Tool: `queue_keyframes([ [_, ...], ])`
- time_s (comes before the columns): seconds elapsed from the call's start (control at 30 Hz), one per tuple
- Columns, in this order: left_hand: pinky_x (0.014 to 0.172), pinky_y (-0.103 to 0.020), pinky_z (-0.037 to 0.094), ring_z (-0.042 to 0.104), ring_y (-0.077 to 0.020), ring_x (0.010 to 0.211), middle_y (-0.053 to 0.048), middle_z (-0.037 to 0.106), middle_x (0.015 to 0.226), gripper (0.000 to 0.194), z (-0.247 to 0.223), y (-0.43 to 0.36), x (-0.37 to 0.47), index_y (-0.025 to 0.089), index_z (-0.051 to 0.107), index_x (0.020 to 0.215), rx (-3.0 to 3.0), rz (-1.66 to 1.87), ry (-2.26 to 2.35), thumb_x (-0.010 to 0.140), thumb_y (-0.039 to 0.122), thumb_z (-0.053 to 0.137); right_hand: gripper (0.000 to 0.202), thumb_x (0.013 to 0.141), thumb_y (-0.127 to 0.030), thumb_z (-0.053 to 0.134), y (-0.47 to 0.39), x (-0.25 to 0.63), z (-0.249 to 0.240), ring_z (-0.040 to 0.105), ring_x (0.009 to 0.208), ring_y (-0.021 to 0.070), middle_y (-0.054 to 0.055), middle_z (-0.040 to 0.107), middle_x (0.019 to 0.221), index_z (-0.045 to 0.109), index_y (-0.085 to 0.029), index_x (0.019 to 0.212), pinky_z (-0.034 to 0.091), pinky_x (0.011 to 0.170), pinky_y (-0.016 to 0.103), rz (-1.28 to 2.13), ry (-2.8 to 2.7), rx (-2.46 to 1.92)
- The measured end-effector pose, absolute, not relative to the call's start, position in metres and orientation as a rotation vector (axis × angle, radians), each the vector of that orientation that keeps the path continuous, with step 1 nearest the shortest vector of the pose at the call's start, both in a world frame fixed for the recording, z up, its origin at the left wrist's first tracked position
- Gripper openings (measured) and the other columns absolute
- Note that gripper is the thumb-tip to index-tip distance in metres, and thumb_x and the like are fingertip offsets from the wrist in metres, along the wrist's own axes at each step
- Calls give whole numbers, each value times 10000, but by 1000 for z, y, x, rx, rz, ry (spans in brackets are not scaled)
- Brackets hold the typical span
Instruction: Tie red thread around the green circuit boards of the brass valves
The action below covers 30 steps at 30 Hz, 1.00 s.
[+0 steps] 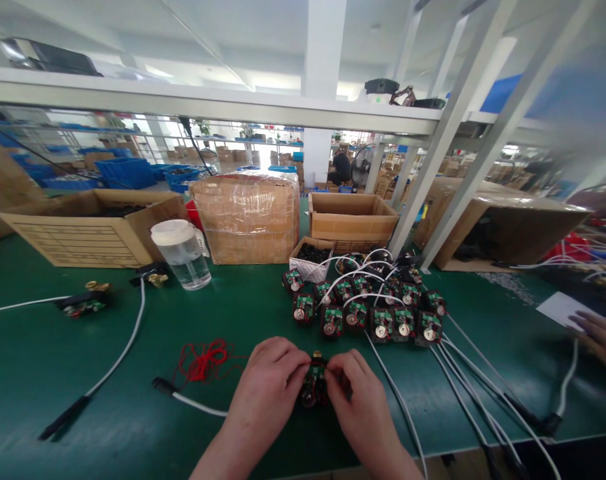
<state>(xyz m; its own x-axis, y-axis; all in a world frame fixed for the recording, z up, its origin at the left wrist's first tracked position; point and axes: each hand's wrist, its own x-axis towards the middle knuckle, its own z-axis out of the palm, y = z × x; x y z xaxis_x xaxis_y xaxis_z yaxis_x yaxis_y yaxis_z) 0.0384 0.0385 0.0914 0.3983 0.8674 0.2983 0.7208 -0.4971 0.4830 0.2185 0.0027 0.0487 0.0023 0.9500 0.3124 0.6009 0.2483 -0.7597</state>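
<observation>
Between my hands, low in the middle of the head view, is a small black-cased device with a green circuit board (316, 380) and a brass fitting at its far end. My left hand (270, 380) pinches its left side with thumb and forefinger. From the other side my right hand (360, 393) grips the right edge, fingertips curled in. My fingers hide part of the casing. A tangle of thin red wire (206, 361) lies left of my left hand, beside a white cable (200, 404) with a black plug. Several similar circuit-board units (355, 313) are grouped just beyond my right hand.
A water jug (183, 257) stands at the back left near an open carton (83, 233). A taped cardboard box (247, 220) and a small basket of black parts (310, 257) line the far edge. Another person's hand (600, 333) rests at the right, by white paper (565, 308).
</observation>
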Motion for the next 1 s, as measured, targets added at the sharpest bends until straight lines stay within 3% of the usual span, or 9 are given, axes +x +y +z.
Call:
queue_keyframes([
  [0.33,893,-378,502,668,-212,917,-15,709,898,143,93,40,39,242,755,899,2287,715,1450,897,140,655,94,916,-141,515,5,218,45,541,702,169,-6,548,815,543,-226,890,400,644,282,577,-1632,-1487],
  [0.57,892,-356,496,674,-209,933,-15,712,911,156,97,42,40,251,763,902,2244,656,1450,896,149,645,30,900,-210,553,13,224,58,574,717,174,-10,583,803,574,-224,916,431,641,277,864,-1546,-1418],
  [1.0,873,-332,486,671,-202,933,-21,702,936,166,96,44,38,247,757,900,2149,662,1423,891,153,620,80,893,-209,549,19,223,64,550,696,162,-7,564,788,612,-209,844,414,631,279,803,-1585,-1404],
])
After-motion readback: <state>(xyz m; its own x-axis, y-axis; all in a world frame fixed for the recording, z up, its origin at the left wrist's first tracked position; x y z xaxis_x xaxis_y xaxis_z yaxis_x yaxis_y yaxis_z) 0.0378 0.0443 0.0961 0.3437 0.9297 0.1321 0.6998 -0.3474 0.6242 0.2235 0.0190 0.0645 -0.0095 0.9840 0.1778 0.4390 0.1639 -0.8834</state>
